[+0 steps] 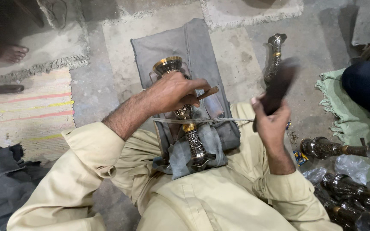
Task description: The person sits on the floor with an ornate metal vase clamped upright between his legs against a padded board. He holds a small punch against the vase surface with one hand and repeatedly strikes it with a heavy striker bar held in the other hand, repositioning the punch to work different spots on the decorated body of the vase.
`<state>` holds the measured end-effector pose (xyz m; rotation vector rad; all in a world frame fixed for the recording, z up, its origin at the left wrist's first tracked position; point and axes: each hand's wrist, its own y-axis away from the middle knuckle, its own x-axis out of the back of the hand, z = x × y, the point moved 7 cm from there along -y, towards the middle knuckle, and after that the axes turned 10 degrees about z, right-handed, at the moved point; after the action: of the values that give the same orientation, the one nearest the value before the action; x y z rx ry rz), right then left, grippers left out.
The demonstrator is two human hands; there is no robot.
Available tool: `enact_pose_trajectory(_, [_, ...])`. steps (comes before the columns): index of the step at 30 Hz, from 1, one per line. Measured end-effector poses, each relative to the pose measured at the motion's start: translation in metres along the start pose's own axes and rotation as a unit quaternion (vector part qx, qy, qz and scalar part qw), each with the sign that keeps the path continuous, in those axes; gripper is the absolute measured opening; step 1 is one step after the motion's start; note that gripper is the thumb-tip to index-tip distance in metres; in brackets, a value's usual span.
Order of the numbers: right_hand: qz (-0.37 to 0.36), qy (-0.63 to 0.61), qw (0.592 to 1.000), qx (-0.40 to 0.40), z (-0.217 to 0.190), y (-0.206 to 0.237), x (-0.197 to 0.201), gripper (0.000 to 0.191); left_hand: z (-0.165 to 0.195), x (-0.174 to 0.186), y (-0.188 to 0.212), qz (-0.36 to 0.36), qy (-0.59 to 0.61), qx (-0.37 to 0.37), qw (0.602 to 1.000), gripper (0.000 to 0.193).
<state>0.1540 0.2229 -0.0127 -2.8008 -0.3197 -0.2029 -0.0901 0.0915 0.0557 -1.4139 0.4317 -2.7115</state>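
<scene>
A rough grey concrete floor [99,94] fills the view, patched with a pale striped woven mat [31,111] at the left and a fringed green cloth [343,111] at the right. On the floor lies a folded grey fabric pad [193,47], worn and creased. The person sits in loose cream cotton clothing [202,201], the sleeves rolled at the forearms.

Resting on the pad and running toward the lap is a tall engraved metal vase [191,137], dark with brass-coloured bands, a flared brass rim at the far end and a round foot nestled in a crumpled grey rag [213,145]. The left hand [172,92] is closed around the vase's neck and also pinches a short brown wooden-handled tool [207,93]. A taut thin strip [206,121] crosses the vase's stem.

The right hand [270,122] is clenched around a dark blurred block-like tool [279,85], raised beside the vase.

Similar engraved dark metal vases [343,149] lie piled at the right, and another one [275,55] lies beyond the right hand. A bare foot [13,53] shows at the upper left.
</scene>
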Motion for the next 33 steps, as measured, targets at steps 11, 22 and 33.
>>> enact_pose_trajectory(11, [-0.052,0.277,0.935,0.216,-0.041,-0.017,-0.011,0.026,-0.003,-0.003,-0.005,-0.031,0.0,0.044,0.999,0.041])
enact_pose_trajectory(22, [-0.1,0.288,0.938,0.166,-0.036,-0.019,-0.017,0.031,-0.004,-0.003,-0.005,-0.021,-0.019,0.029,0.999,0.04])
enact_pose_trajectory(33, [-0.118,0.401,0.884,0.211,-0.028,-0.016,-0.028,0.032,-0.005,0.002,-0.004,-0.021,-0.021,0.041,0.999,0.04])
